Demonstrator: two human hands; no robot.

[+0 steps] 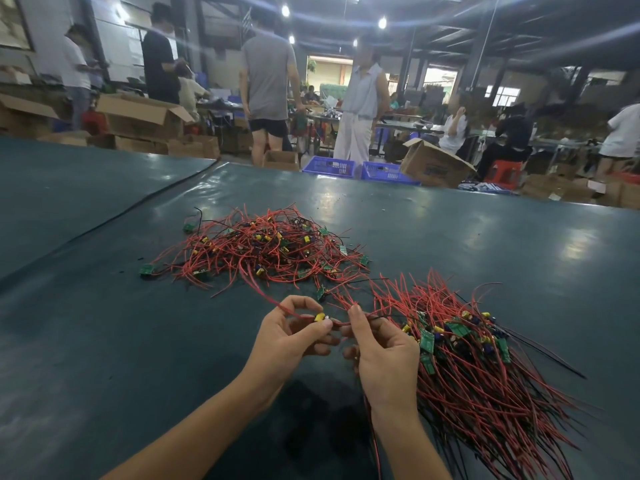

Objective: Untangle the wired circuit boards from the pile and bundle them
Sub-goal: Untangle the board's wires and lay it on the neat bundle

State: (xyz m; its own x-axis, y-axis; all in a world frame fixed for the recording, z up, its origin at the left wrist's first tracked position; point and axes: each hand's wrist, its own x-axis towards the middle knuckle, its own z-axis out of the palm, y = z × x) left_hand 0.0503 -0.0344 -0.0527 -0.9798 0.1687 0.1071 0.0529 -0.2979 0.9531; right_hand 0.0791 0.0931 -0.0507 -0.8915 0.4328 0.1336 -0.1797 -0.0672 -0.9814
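On the dark green desk (104, 341), towards the left and further from the person, a tangled pile (263, 251) of red and black wires with small green circuit boards and yellow parts is spread. A few boards are seen lying at its left edge, apart from the thick of the tangle.

Nearer the person, the left hand (294, 334) is held above the desk with its fingers curled. A small board with a yellow component (320, 317) is pinched at its fingertips, and a red wire is seen running from there back up to the pile.

Just beside it, the right hand (384, 355) is raised, with red wires pinched between thumb and forefinger.

To the right, touching that hand, a sorted bundle (485, 368) is laid out, its boards gathered near the middle and its wires fanned out either way.

Beyond the desk's far edge, blue crates (360, 171) are seen.
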